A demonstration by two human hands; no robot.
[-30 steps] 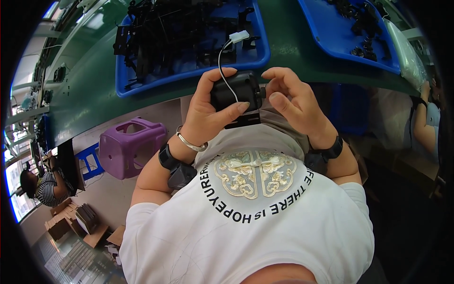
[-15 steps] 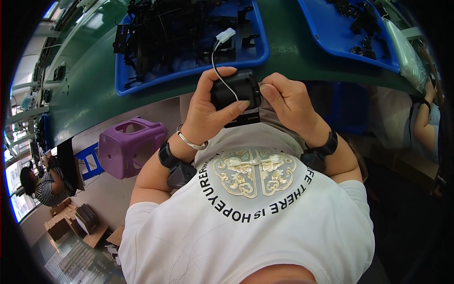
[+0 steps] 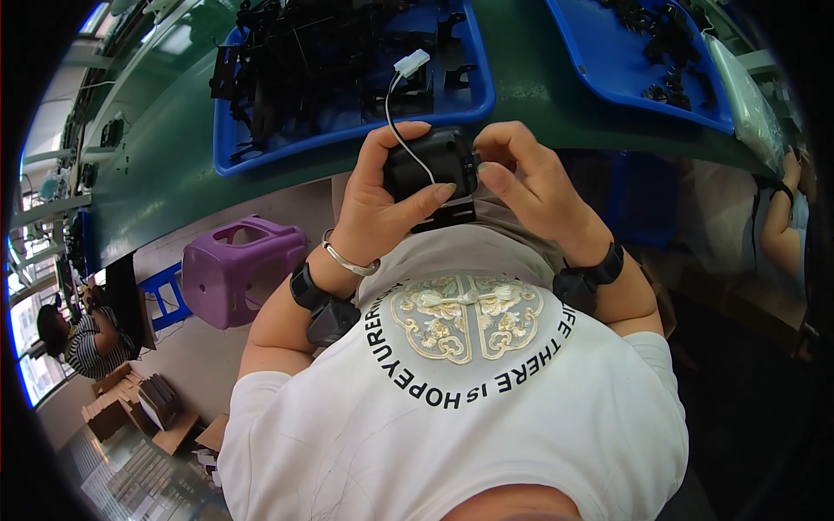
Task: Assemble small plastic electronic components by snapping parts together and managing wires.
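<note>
"Left hand (image 3: 373,207), quick?"

"From my remote end: fingers wrapped round a black, rounded, plastic-looking housing (image 3: 445,158), thumb along its lower side. It's held over the beige-trousered lap (image 3: 514,236), just off the near edge of the green surface (image 3: 165,208)."

"Right hand (image 3: 540,187)?"

"Thumb and forefinger narrow, at the housing's right side. I can't tell if they grip."

"Around it?"

"Thin pale cable (image 3: 387,104), white block connector (image 3: 412,62) on its end; beyond, a blue tray (image 3: 304,149) of jumbled black parts (image 3: 295,78)."

On the table (image 3: 530,87) beyond the casing (image 3: 445,154), one tray (image 3: 482,65) lies left of another tray (image 3: 612,65)
</note>
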